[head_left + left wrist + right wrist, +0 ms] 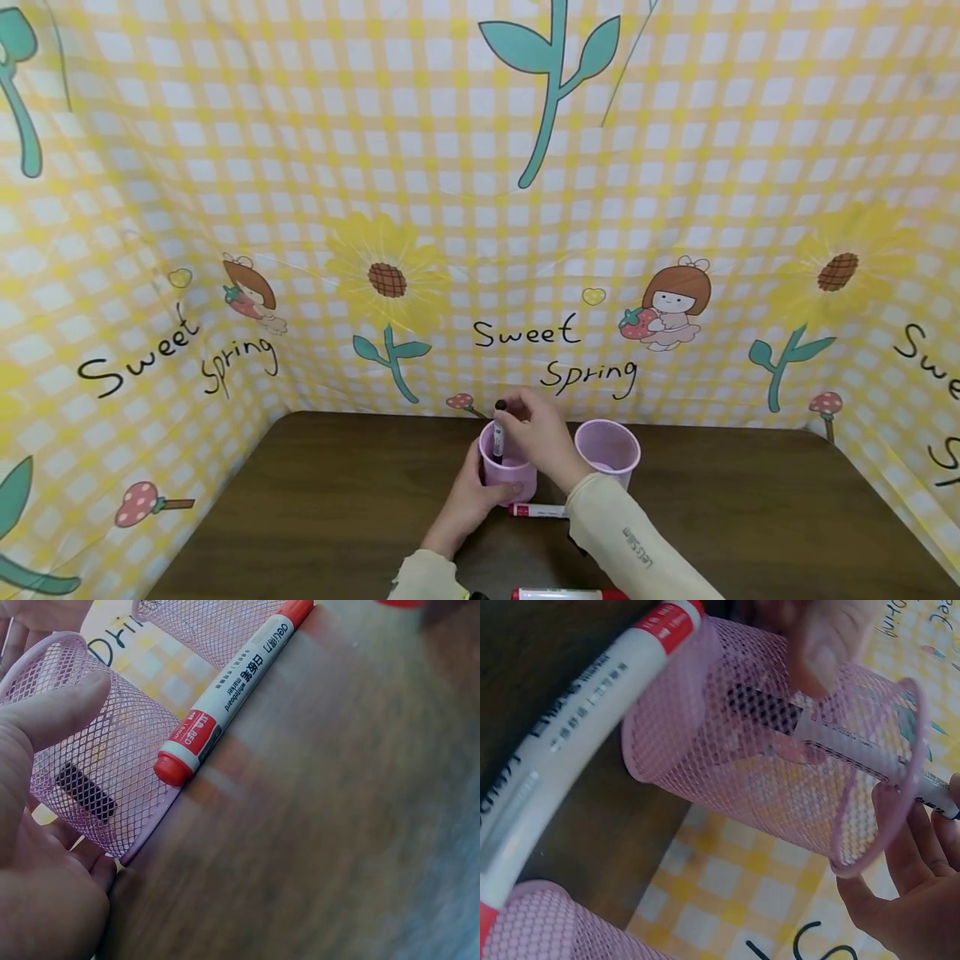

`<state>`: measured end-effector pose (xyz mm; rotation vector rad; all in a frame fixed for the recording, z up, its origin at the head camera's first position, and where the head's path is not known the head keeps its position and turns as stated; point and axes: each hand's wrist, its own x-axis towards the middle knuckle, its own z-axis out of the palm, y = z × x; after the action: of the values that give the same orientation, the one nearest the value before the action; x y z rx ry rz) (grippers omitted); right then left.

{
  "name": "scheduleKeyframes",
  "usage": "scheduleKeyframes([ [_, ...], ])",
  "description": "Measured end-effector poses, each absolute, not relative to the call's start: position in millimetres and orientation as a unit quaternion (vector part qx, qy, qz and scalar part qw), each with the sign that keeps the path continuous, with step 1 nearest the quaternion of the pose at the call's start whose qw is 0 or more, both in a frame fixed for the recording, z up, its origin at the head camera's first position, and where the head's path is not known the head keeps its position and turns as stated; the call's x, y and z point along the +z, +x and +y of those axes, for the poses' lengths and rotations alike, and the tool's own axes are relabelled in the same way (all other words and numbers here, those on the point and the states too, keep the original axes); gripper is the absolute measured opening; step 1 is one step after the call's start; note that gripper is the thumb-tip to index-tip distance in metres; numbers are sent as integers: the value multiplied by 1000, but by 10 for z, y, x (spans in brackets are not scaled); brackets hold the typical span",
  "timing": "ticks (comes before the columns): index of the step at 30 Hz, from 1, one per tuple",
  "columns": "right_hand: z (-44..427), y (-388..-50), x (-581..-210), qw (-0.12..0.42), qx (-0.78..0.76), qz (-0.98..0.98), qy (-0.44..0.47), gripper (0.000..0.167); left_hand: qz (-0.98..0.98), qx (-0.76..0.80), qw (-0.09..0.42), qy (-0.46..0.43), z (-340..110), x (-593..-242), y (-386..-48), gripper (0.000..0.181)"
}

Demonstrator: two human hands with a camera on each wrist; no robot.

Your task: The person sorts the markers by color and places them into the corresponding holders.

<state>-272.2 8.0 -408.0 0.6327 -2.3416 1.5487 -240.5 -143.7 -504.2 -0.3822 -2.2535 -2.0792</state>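
In the head view my left hand (467, 502) grips a pink mesh pen cup (527, 478) around its side, with the thumb (64, 712) across the mesh. The cup stands on the table. My right hand (546, 440) is above its rim and pinches a whiteboard marker (498, 443) by its upper end. The marker has a white barrel and black ends. Its lower black end (765, 709) shows through the mesh, inside the cup. Beside the cup lies a red whiteboard marker (537, 510), partly hidden by the right sleeve in the head view.
A second pink mesh cup (630, 460) stands to the right on the dark wooden table (337, 492). Another red marker (558, 594) lies at the bottom edge of the head view. Yellow checked cloth (450, 150) rises behind and at both sides.
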Motion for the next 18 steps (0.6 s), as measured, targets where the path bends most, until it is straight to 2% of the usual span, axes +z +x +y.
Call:
scheduleKeyframes([
  [7,28,-2740,-4189,135,516,-817,220,14,-723,-679,24,-128,-1437,-5053,-2413,96],
  [18,14,-2723,-4154,117,521,-817,216,18,-732,-670,22,-119,-1438,-5057,-2404,98],
])
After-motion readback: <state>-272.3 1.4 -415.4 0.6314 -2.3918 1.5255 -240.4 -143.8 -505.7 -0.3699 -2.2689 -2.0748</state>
